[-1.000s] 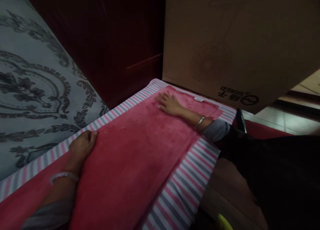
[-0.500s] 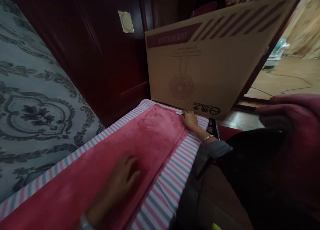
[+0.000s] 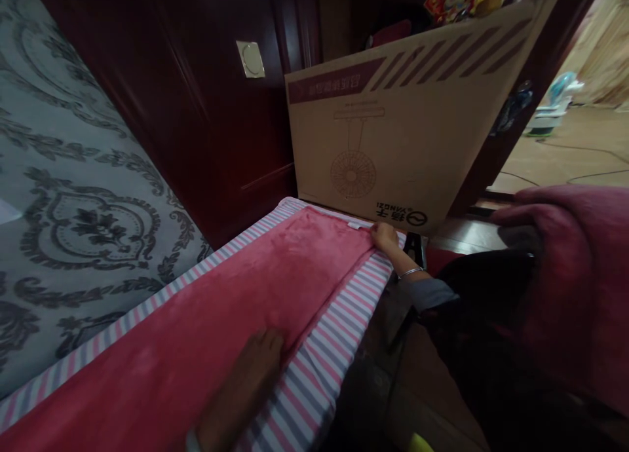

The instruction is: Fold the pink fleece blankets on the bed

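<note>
Head view: a pink towel (image 3: pixel 236 295) lies flat along a striped board (image 3: pixel 319 373), its long edges running parallel with the board's edges; a strip of stripes shows on both sides of the towel. The left hand (image 3: pixel 250 373) rests palm down, fingers spread flat and released, on the near right edge of the towel where it meets the stripes; it grasps nothing. The right hand (image 3: pixel 386 237) sits at the far right corner of the towel, fingers curled onto the cloth edge just beside a small white tag (image 3: pixel 354 225); whether it pinches the cloth cannot be told. A bracelet (image 3: pixel 410 272) circles the right wrist.

A cardboard box (image 3: pixel 393 137) stands closed at the far end of the board, tilted, a fan drawing printed on its face; its contents are hidden.

Compared with half a second ago, the left hand lies lower and nearer the towel's right edge; the right hand keeps to the same corner, shifted slightly to the right.

Edges and room: a patterned grey surface (image 3: pixel 73 209) borders the board on the left; a dark wooden door (image 3: pixel 196 111) stands behind; a second pink cloth (image 3: pixel 574 275) is bunched at the right, well apart from the board; open floor (image 3: pixel 565 157) shows beyond the box.
</note>
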### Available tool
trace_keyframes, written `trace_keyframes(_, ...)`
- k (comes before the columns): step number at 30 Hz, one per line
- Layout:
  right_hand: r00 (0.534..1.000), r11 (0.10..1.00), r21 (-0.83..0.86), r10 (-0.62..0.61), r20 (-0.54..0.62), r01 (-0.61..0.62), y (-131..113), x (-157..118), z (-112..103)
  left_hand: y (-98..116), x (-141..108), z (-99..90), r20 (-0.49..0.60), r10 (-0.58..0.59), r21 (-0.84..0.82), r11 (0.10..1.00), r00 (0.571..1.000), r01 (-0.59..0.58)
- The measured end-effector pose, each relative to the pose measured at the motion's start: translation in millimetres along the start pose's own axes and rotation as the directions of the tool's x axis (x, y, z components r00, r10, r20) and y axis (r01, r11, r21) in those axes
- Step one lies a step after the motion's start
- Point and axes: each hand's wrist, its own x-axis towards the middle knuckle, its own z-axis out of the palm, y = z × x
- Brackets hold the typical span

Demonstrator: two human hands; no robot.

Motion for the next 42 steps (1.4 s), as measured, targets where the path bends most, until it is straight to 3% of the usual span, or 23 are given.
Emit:
trace_keyframes(2, 1.000, 1.000, -0.011, -0.012, 0.019, 0.012, 4, -3, 3, 6, 4, -5.6, 0.040, 0.014, -0.002, 1.000, 0.999, -0.013)
trace_keyframes(7, 0.998, 0.999, -0.033, -0.034, 0.054, 0.036, 11, -3, 10, 25, 19, -12.2, 0.176, -0.084, -0.032, 0.995, 0.981, 0.092)
trace_keyframes(10, 0.998, 0.999, -0.023, -0.031, 0.063, 0.032, 12, 2, 14, 32, 17, -7.0, 0.169, -0.114, 0.026, 0.993, 0.979, 0.112)
trace_keyframes(17, 0.992, 0.994, 0.067, -0.084, -0.089, 0.090, 8, 21, 2, 38, 18, -12.0, 0.259, -0.165, 0.097, 0.985, 0.952, 0.145)
trace_keyframes(20, 0.991, 0.995, 0.077, -0.061, -0.118, 0.070, 11, 24, 1, 42, 22, -16.2, 0.280, -0.149, 0.070, 0.988, 0.948, 0.134)
trace_keyframes(24, 0.999, 0.998, 0.056, -0.005, -0.054, 0.008, 16, 15, 13, 39, 10, -6.7, 0.224, -0.057, -0.029, 0.997, 0.973, 0.065)
trace_keyframes(28, 1.000, 0.999, 0.035, 0.011, -0.027, -0.010, 18, 7, 19, 37, 0, -4.8, 0.208, -0.115, -0.109, 0.984, 0.971, 0.140)
trace_keyframes(32, 1.000, 1.000, 0.016, -0.005, -0.019, 0.005, 15, 2, 16, 38, 23, -26.1, 0.285, -0.190, -0.226, 0.939, 0.940, 0.258)
trace_keyframes(34, 1.000, 1.000, 0.006, -0.007, -0.020, 0.007, 14, -2, 15, 29, 40, -36.5, 0.332, -0.253, -0.288, 0.890, 0.908, 0.354)
trace_keyframes(36, 1.000, 1.000, -0.005, -0.010, -0.026, 0.010, 13, -6, 14, 8, 51, -39.9, 0.297, -0.329, -0.278, 0.868, 0.896, 0.411)
trace_keyframes(38, 1.000, 1.000, -0.018, -0.020, -0.025, 0.019, 13, -9, 12, -25, 55, -35.4, 0.238, -0.417, -0.195, 0.864, 0.877, 0.464)
trace_keyframes(42, 0.995, 0.993, -0.070, -0.101, -0.020, 0.099, -3, -12, 5, -96, 50, -17.5, 0.248, -0.598, -0.008, 0.785, 0.762, 0.619)
